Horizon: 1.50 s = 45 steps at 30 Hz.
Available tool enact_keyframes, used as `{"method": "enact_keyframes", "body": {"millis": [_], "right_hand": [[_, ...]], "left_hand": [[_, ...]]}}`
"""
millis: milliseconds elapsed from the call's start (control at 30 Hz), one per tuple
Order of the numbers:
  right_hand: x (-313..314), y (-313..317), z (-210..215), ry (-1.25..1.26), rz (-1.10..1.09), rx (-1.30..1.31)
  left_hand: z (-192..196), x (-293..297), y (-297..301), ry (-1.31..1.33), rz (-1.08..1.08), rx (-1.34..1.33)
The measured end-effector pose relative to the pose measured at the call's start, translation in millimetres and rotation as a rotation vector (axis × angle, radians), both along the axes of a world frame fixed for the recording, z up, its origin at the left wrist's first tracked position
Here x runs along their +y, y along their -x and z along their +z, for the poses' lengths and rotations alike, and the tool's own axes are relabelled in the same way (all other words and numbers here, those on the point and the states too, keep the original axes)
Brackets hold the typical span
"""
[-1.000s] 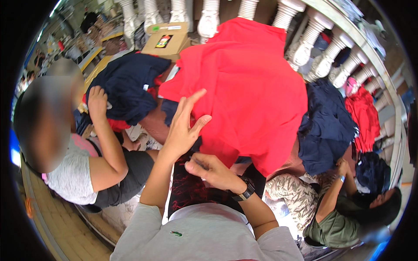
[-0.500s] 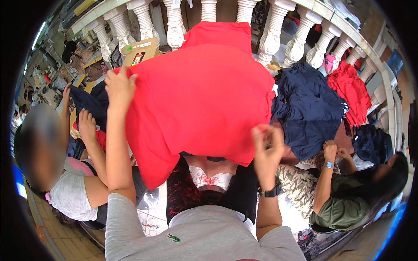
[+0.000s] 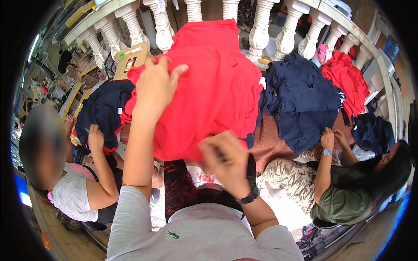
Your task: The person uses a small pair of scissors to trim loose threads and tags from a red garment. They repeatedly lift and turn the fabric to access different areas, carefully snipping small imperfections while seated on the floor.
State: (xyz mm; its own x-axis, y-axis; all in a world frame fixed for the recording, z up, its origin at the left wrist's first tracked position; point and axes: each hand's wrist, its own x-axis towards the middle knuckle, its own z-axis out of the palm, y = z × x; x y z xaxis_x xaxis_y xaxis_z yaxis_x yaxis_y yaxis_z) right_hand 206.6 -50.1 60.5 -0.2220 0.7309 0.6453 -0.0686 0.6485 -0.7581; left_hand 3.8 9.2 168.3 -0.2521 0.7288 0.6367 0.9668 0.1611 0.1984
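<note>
A large red garment [image 3: 200, 100] lies spread in front of me on a stack of red cloth, its near edge hanging over my lap. My left hand [image 3: 156, 85] is over its left part, palm down, the thumb stretched away from the fingers. Near the lower edge of the garment, my right hand [image 3: 226, 161] is curled and smeared by motion. Something small and dark shows within its fingers, too blurred to name. A black watch [image 3: 249, 196] is on my right wrist.
Dark navy garments [image 3: 300, 102] lie to the right, with a red pile [image 3: 346, 82] beyond. On the left a co-worker handles navy cloth [image 3: 102, 106]; another person's hands [image 3: 328, 138] work at the right. A cardboard box [image 3: 130, 61] stands before the white balustrade [image 3: 285, 39].
My left hand has moved right and inward over the red garment, its thumb now apart. The right hand has swung left and lower. The garment's left side has come down and in.
</note>
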Motion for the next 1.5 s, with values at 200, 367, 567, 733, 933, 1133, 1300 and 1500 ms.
{"method": "enact_keyframes", "body": {"millis": [200, 367, 567, 733, 933, 1133, 1300, 1500], "right_hand": [[-23, 62, -43, 0.067, 0.445, 0.051], [-3, 24, -57, 0.123, 0.237, 0.011], [54, -7, -21, 0.077, -0.277, -0.120], [127, 21, 4, -0.354, -0.398, -0.275], [152, 61, 31, -0.204, -0.094, -0.059], [150, 64, 91, -0.318, -0.046, -0.004], [144, 65, 107, -0.341, -0.029, -0.068], [141, 68, 90, -0.244, 0.068, -0.028]], "left_hand": [[-8, -7, -26, 0.230, -0.532, -0.273], [-72, -29, -8, 0.202, -0.680, -0.138], [-103, -23, 41, 0.162, -0.704, -0.667], [-80, -23, 61, 0.128, -0.827, -1.231], [-63, -34, 72, 0.030, -0.919, -1.400], [-47, -46, 73, -0.122, -1.044, -1.377], [-50, -49, 73, -0.106, -1.062, -1.358], [-67, -50, 79, -0.069, -1.069, -1.562]]}}
